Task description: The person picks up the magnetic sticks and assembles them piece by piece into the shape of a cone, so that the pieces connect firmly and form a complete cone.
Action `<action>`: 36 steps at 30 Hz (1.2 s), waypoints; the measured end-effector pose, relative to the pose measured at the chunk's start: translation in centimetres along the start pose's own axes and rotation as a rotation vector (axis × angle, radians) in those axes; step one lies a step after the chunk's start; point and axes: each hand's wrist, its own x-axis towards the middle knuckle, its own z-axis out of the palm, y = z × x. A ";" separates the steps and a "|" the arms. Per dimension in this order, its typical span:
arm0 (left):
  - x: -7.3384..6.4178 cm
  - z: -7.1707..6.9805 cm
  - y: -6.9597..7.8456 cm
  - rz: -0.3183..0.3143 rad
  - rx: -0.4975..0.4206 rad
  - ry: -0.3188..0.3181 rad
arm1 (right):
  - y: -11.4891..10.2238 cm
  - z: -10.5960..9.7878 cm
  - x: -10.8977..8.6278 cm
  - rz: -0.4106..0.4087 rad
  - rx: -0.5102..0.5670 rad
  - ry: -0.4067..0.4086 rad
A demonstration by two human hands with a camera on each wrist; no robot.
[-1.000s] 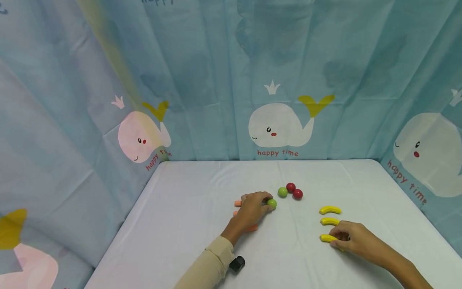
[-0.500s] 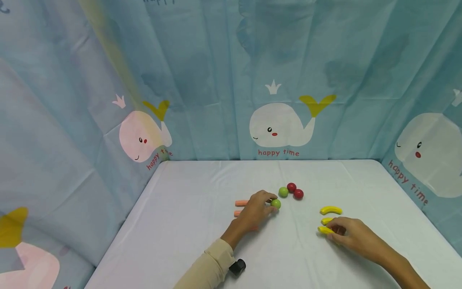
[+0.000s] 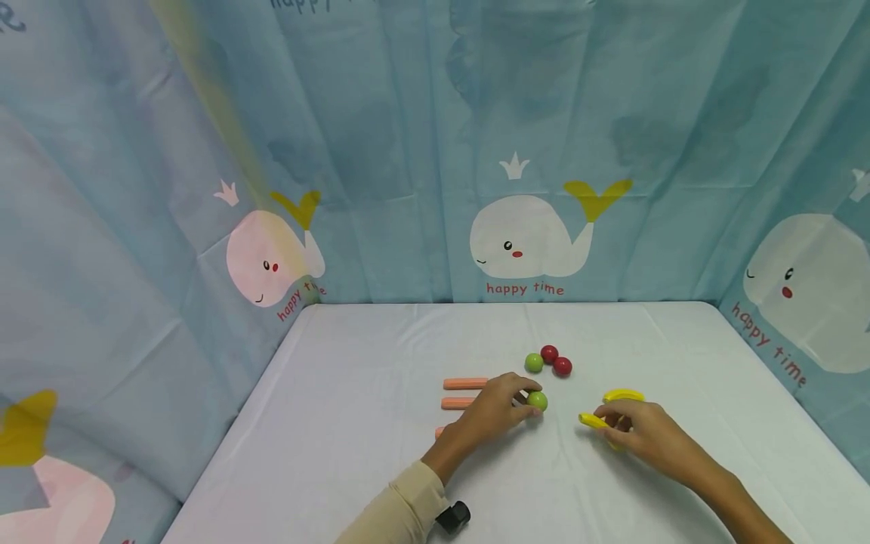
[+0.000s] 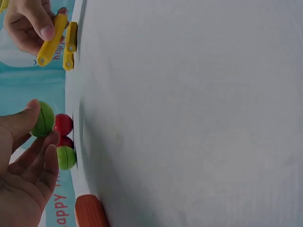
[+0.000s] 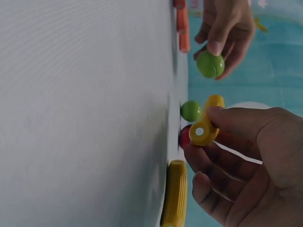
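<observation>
The left hand (image 3: 499, 412) and right hand (image 3: 649, 437) are apart, each clamped on a toy: the left pinches a green ball (image 3: 538, 401) between thumb and fingers, the right pinches a yellow banana (image 4: 53, 40). Both toys are raised off the white surface (image 3: 326, 438), with a gap between them. Two more bananas (image 4: 72, 35) lie near the right hand. Beyond the left hand, a second green ball (image 3: 534, 363) sits beside two red balls (image 3: 549, 353). Three orange sticks (image 3: 466, 384) lie around the left forearm, which partly covers the nearest one
</observation>
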 end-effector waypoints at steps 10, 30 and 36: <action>-0.1 0.9 1.0 0.027 -0.045 -0.067 | -0.8 1.1 0.9 -0.028 0.032 -0.001; 0.1 1.7 1.4 0.023 0.117 -0.133 | -1.3 2.2 1.2 0.038 0.046 -0.081; 0.1 2.0 1.5 -0.035 0.071 -0.147 | -1.6 2.7 0.9 0.064 0.069 -0.138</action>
